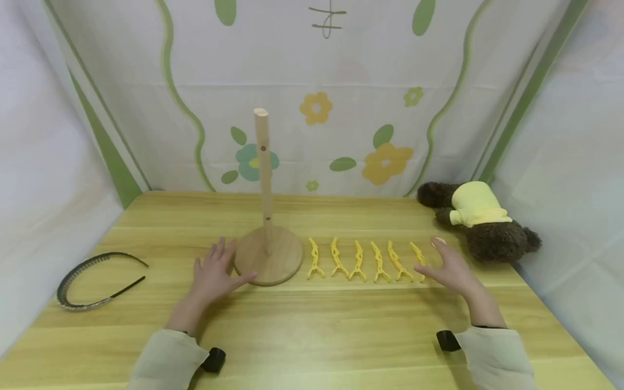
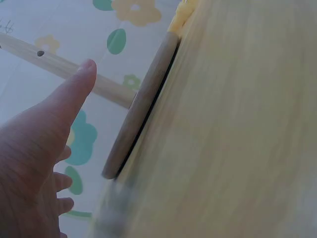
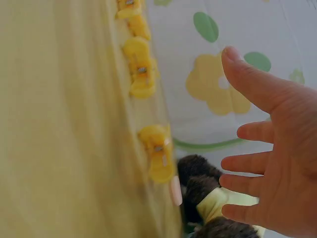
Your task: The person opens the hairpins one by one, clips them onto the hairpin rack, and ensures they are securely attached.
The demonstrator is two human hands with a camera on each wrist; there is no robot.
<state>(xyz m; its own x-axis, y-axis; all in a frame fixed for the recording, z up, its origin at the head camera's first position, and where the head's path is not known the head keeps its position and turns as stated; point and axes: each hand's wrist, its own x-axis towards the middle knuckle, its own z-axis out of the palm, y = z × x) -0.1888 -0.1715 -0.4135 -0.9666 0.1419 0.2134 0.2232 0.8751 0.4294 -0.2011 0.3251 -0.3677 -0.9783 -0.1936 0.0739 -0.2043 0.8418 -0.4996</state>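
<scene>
My left hand point(image 1: 213, 277) is beside a wooden stand's round base point(image 1: 285, 265), fingers spread and thumb pointing toward the front of it; whether it touches cannot be told. An upright post point(image 1: 264, 173) with holes rises from the base. Right of it, several yellow alligator hair clips point(image 1: 358, 261) lie in a row. My right hand point(image 1: 452, 269) hovers by the rightmost clip point(image 1: 418, 259), fingers extended and holding nothing; in the right wrist view this clip point(image 3: 159, 154) is apart from the fingers. A small pale oval item point(image 3: 176, 191) lies near that clip, its kind unclear.
A dark headband point(image 1: 80, 276) lies at the table's left. A brown plush toy in a yellow shirt point(image 1: 480, 205) lies on its side at the back right. Behind the wooden table point(image 1: 312, 336) hangs a flowered white curtain point(image 1: 273, 59), with pale cloth on both sides.
</scene>
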